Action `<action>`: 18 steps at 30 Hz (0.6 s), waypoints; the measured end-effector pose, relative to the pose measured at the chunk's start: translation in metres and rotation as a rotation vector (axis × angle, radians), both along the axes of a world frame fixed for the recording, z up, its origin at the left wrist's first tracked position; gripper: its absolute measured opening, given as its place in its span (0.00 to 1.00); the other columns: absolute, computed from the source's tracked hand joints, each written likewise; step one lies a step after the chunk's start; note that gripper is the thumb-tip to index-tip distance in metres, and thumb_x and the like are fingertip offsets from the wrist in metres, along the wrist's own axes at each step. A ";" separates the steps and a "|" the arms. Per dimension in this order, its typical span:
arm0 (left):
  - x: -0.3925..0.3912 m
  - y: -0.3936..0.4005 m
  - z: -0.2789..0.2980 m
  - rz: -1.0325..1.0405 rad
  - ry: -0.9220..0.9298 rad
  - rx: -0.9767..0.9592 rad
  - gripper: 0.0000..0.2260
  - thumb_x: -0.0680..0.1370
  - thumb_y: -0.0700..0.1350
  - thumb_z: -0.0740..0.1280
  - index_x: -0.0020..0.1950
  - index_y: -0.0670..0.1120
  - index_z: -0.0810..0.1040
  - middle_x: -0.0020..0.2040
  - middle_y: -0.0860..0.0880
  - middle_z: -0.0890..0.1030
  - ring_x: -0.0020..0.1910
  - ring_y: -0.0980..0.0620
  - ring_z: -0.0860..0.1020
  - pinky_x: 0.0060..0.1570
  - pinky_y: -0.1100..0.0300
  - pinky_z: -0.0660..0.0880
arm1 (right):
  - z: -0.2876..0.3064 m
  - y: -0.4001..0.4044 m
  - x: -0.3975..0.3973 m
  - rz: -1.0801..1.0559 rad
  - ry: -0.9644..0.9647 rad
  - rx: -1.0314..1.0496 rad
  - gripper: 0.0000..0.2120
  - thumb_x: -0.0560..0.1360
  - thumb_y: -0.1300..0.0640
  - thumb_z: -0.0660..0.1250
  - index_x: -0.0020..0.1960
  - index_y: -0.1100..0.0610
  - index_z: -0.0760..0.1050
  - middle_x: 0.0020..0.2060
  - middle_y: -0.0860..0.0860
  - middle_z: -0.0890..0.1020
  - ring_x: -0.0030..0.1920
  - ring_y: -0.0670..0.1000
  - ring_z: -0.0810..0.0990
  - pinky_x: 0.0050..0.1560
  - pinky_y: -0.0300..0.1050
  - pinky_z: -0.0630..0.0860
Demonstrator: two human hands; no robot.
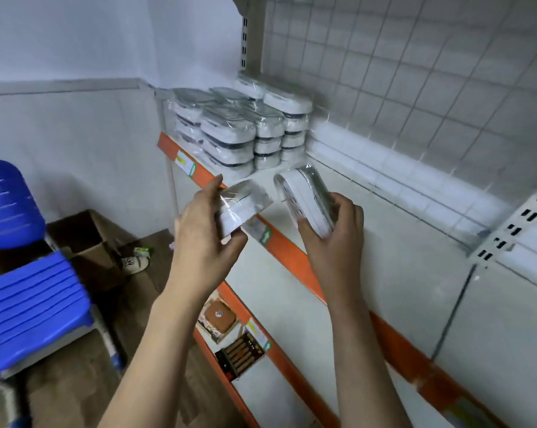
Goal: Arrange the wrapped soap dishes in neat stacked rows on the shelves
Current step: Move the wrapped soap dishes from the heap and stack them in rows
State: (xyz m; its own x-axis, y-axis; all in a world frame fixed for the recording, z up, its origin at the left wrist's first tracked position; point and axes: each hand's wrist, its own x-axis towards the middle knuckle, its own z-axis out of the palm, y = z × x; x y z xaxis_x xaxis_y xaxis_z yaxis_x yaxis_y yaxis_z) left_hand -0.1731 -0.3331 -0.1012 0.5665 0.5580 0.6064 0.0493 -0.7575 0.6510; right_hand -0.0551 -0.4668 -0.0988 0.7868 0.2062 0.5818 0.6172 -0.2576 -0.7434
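Note:
Several wrapped white soap dishes stand in stacked rows at the far left end of the white shelf, against the wire grid back. My left hand grips one wrapped soap dish over the shelf's orange front edge. In my right hand is a second wrapped soap dish, tilted on its edge above the shelf, just right of the first. Both held dishes hover a short way in front of the stacks.
The shelf's orange front strip carries price labels. A lower shelf holds boxed goods. A blue plastic chair stands at the left, with an open cardboard box and a shoe on the floor.

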 end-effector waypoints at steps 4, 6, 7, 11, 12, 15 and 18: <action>-0.010 0.074 0.012 -0.024 0.009 -0.059 0.34 0.65 0.44 0.67 0.71 0.42 0.64 0.62 0.44 0.76 0.60 0.42 0.75 0.60 0.44 0.71 | 0.015 0.063 -0.003 -0.061 -0.036 0.029 0.24 0.65 0.58 0.69 0.59 0.61 0.73 0.52 0.53 0.75 0.53 0.54 0.75 0.53 0.38 0.69; -0.014 0.112 0.023 -0.041 0.006 -0.040 0.31 0.64 0.44 0.67 0.68 0.42 0.68 0.59 0.44 0.77 0.57 0.43 0.76 0.58 0.48 0.72 | 0.024 0.092 -0.006 -0.090 -0.047 0.042 0.23 0.64 0.58 0.68 0.59 0.60 0.73 0.52 0.52 0.75 0.53 0.55 0.75 0.55 0.43 0.71; -0.013 0.130 0.030 -0.052 0.007 -0.007 0.30 0.64 0.44 0.67 0.66 0.41 0.70 0.58 0.44 0.78 0.56 0.43 0.77 0.57 0.49 0.73 | 0.028 0.106 -0.008 -0.097 -0.058 0.040 0.23 0.64 0.58 0.68 0.59 0.60 0.73 0.53 0.52 0.76 0.53 0.55 0.75 0.55 0.47 0.72; 0.002 0.194 0.053 -0.069 0.036 0.201 0.28 0.64 0.45 0.67 0.64 0.42 0.73 0.57 0.44 0.79 0.54 0.43 0.76 0.55 0.48 0.70 | 0.042 0.153 -0.010 -0.097 -0.141 -0.020 0.24 0.65 0.59 0.68 0.61 0.60 0.72 0.54 0.54 0.77 0.53 0.56 0.75 0.55 0.53 0.73; 0.007 0.206 0.057 -0.078 0.039 0.235 0.28 0.64 0.46 0.66 0.64 0.43 0.73 0.57 0.45 0.79 0.53 0.43 0.76 0.55 0.47 0.69 | 0.045 0.162 -0.008 -0.098 -0.156 -0.032 0.24 0.65 0.59 0.69 0.61 0.60 0.72 0.54 0.54 0.77 0.54 0.56 0.75 0.55 0.53 0.73; 0.025 0.238 0.063 -0.127 0.027 0.343 0.27 0.65 0.51 0.61 0.63 0.44 0.74 0.56 0.45 0.79 0.53 0.42 0.77 0.54 0.45 0.71 | 0.055 0.186 0.000 -0.107 -0.196 -0.068 0.26 0.65 0.59 0.69 0.62 0.60 0.71 0.56 0.52 0.76 0.55 0.54 0.74 0.57 0.47 0.71; 0.048 0.263 0.068 -0.166 0.022 0.390 0.28 0.67 0.54 0.59 0.64 0.43 0.73 0.57 0.45 0.79 0.55 0.41 0.77 0.55 0.44 0.70 | 0.062 0.204 0.014 -0.128 -0.238 -0.098 0.27 0.64 0.59 0.69 0.62 0.59 0.71 0.56 0.51 0.76 0.55 0.54 0.74 0.56 0.46 0.70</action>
State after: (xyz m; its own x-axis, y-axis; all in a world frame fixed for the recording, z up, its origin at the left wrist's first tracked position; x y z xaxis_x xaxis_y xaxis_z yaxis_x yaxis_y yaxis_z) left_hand -0.1254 -0.0703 -0.0330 0.6444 0.1889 0.7410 -0.0835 -0.9458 0.3138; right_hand -0.0415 -0.2630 -0.0363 0.6540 0.1784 0.7352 0.7290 -0.4084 -0.5493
